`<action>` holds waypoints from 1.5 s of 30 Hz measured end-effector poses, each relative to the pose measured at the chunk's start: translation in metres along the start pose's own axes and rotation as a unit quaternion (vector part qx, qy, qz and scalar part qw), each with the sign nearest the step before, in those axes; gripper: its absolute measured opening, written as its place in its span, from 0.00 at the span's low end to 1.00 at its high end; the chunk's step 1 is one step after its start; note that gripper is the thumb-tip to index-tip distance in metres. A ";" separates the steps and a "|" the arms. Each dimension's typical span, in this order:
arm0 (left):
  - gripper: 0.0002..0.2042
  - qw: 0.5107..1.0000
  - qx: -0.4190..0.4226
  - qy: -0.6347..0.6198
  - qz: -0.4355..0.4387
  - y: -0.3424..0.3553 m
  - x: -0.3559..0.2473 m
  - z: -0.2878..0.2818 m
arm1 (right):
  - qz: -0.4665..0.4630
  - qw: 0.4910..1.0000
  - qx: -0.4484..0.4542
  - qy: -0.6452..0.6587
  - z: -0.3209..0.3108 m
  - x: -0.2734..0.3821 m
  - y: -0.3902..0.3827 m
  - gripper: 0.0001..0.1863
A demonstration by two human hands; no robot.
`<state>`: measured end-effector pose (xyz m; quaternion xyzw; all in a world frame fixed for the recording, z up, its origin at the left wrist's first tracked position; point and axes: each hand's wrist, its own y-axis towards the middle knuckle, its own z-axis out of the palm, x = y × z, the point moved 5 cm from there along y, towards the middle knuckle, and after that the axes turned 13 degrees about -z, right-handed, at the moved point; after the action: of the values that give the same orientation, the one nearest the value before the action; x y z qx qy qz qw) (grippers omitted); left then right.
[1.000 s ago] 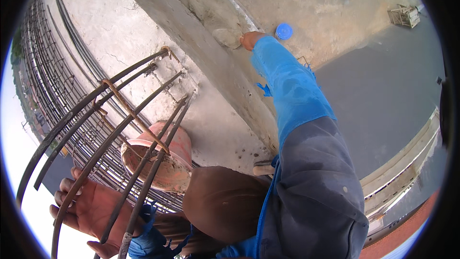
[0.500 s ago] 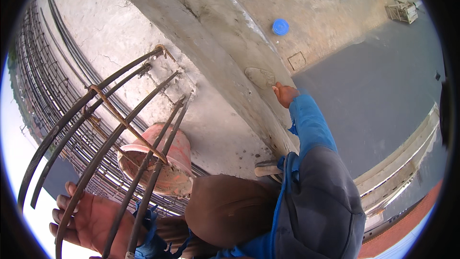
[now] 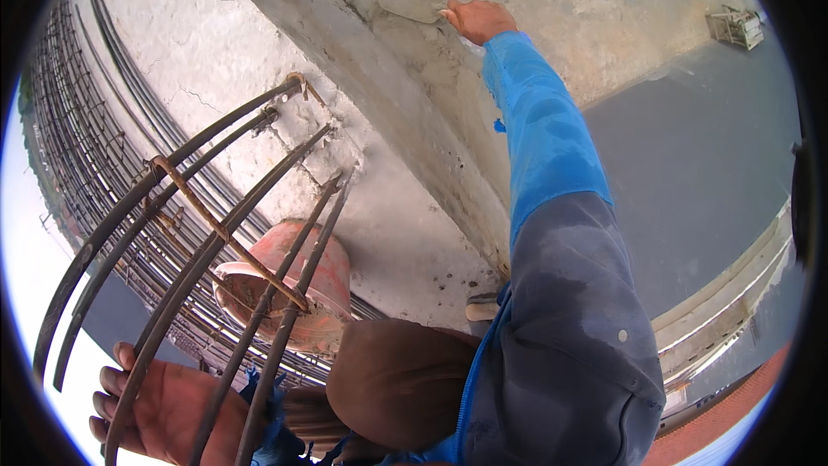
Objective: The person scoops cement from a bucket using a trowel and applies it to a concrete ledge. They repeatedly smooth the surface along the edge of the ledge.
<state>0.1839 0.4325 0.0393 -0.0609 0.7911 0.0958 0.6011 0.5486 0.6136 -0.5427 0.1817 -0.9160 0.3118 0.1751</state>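
My right hand [image 3: 479, 19] is closed on a trowel whose mortar-covered blade [image 3: 412, 2] lies flat against wet grey mortar on the concrete ledge [image 3: 431, 95]. The handle is hidden in my fist. At lower left, my left hand [image 3: 172, 401] is curled at an upright steel bar [image 3: 147, 354], palm toward me, the bar crossing in front of its fingers. Several bent bars rise from the slab, joined by a rusty tie [image 3: 194, 199]. Behind them a red bucket [image 3: 323, 263], smeared with mortar, lies tipped with its mouth toward me.
Long reinforcing bars and mesh [image 3: 78, 112] are stacked along the left side of the pale slab [image 3: 181, 43]. Beyond the ledge the surface drops to a lower floor [image 3: 681, 164], with a wooden crate [image 3: 735, 28] far right. A shoe [image 3: 481, 306] shows below the ledge.
My right arm has stretched forward and left along the ledge, carrying the trowel farther away. It now covers the blue bucket seen below before. My left hand stays at the bar.
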 end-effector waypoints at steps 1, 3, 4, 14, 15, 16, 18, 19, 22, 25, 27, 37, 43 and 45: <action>0.45 1.000 -0.002 0.001 -0.004 -0.004 0.000 -0.003 | 0.010 0.999 -0.005 0.031 -0.008 -0.001 0.015 0.28; 0.45 1.000 0.005 -0.002 -0.013 0.001 0.003 0.000 | 0.039 0.994 -0.013 0.106 -0.011 -0.018 0.043 0.28; 0.45 1.000 -0.006 0.004 -0.013 -0.006 0.004 -0.003 | 0.055 0.994 0.031 0.087 -0.011 0.003 0.054 0.29; 0.45 0.999 -0.031 -0.007 -0.011 -0.005 0.001 -0.006 | 0.002 0.970 0.234 0.064 0.028 0.035 0.004 0.37; 0.45 1.000 -0.027 -0.010 -0.006 -0.002 0.002 -0.005 | 0.009 0.970 0.232 0.070 0.019 0.039 -0.008 0.37; 0.45 1.000 -0.024 -0.015 -0.001 0.000 0.000 -0.005 | 0.013 0.971 0.229 0.073 0.015 0.036 -0.012 0.37; 0.45 0.999 -0.008 -0.047 -0.002 0.009 0.013 -0.005 | 0.047 0.969 0.228 0.078 0.032 0.006 -0.042 0.37; 0.45 0.999 -0.013 -0.033 0.004 0.008 0.000 -0.003 | 0.032 0.971 0.223 0.084 0.048 0.015 -0.041 0.37; 0.45 0.999 -0.012 -0.035 0.014 0.007 -0.003 -0.003 | 0.036 0.970 0.219 0.097 0.090 0.005 -0.079 0.35; 0.46 0.999 -0.007 -0.044 0.019 0.004 0.000 0.000 | 0.029 0.966 0.228 0.123 0.125 -0.008 -0.130 0.33; 0.46 0.998 -0.003 -0.054 0.020 -0.003 0.010 0.002 | 0.045 0.963 0.218 0.148 0.133 -0.012 -0.180 0.32; 0.46 0.996 0.042 -0.081 0.021 -0.006 0.007 0.011 | 0.102 0.965 0.091 0.222 0.190 -0.023 -0.271 0.31; 0.41 0.997 0.041 -0.052 0.050 -0.008 0.004 0.024 | 0.085 0.972 0.097 0.198 0.054 0.029 -0.040 0.36; 0.41 0.997 0.039 -0.049 0.055 -0.007 0.005 0.030 | 0.108 0.976 0.062 0.179 0.033 0.039 -0.009 0.37</action>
<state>0.2120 0.4328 0.0267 0.0107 0.7662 0.1009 0.6345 0.5113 0.5773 -0.5462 0.0337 -0.8629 0.4123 0.2903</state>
